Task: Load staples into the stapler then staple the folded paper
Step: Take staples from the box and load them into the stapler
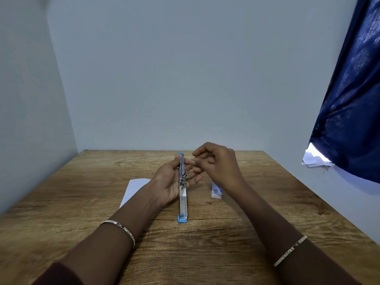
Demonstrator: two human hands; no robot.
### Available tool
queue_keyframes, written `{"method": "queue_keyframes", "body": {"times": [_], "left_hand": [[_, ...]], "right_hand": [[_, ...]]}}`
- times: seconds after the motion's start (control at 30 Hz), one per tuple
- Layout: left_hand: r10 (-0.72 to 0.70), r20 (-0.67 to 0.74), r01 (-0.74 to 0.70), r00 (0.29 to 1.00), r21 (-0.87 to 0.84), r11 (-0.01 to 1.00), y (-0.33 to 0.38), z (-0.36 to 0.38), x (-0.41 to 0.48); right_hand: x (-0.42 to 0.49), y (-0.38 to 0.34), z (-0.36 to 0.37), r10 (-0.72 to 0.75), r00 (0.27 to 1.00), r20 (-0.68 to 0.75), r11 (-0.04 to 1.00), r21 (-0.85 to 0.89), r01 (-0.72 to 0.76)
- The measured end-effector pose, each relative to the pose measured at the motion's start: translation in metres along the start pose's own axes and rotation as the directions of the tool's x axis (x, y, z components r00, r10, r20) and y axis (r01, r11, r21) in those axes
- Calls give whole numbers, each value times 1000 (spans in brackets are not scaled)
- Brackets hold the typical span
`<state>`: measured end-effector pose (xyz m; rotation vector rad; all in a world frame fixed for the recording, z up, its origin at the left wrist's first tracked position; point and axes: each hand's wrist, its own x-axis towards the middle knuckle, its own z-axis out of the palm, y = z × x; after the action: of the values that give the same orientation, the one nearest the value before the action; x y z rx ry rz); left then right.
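1. The stapler point(182, 199) is lying swung open in one long line near the middle of the worktop point(205, 249), running from near to far.
2. Its near blue end is resting on the wood, its pale middle part is slanting up from there, and its far half, showing bare metal and a blue tip, is sitting in the left hand point(170, 182).
3. A small box point(216, 190), white with blue print, is lying just right of the stapler; what is inside is not showing.
4. A white folded paper point(133, 191) is lying to the left, partly hidden under the left wrist.
5. The left hand is lying palm up, its fingers and thumb curling round the stapler's far half.
6. The right hand point(219, 161) is hovering just right of that far end, back up, its fingers bending in toward the thumb; whether they are pinching anything I cannot tell.
7. Both wrists are wearing thin bangles point(121, 228).
8. A dark blue curtain point(349, 99) is hanging at the far right.
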<state>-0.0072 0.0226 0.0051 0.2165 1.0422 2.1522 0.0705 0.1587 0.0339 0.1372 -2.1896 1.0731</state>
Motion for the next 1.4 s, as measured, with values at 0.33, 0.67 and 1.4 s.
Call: {"method": "queue_keyframes", "body": {"times": [0.33, 0.67, 1.4], "left_hand": [[-49, 78, 58, 996, -126, 990, 0, 6, -7], [42, 54, -40, 998, -43, 998, 3, 6, -9], [21, 91, -17, 996, -47, 999, -1, 8, -12]], "right_hand": [[-6, 2, 9, -143, 988, 62, 988, -51, 146], [-6, 6, 15, -72, 992, 104, 997, 46, 67], [-2, -1, 2, 109, 957, 270, 983, 115, -145]]}}
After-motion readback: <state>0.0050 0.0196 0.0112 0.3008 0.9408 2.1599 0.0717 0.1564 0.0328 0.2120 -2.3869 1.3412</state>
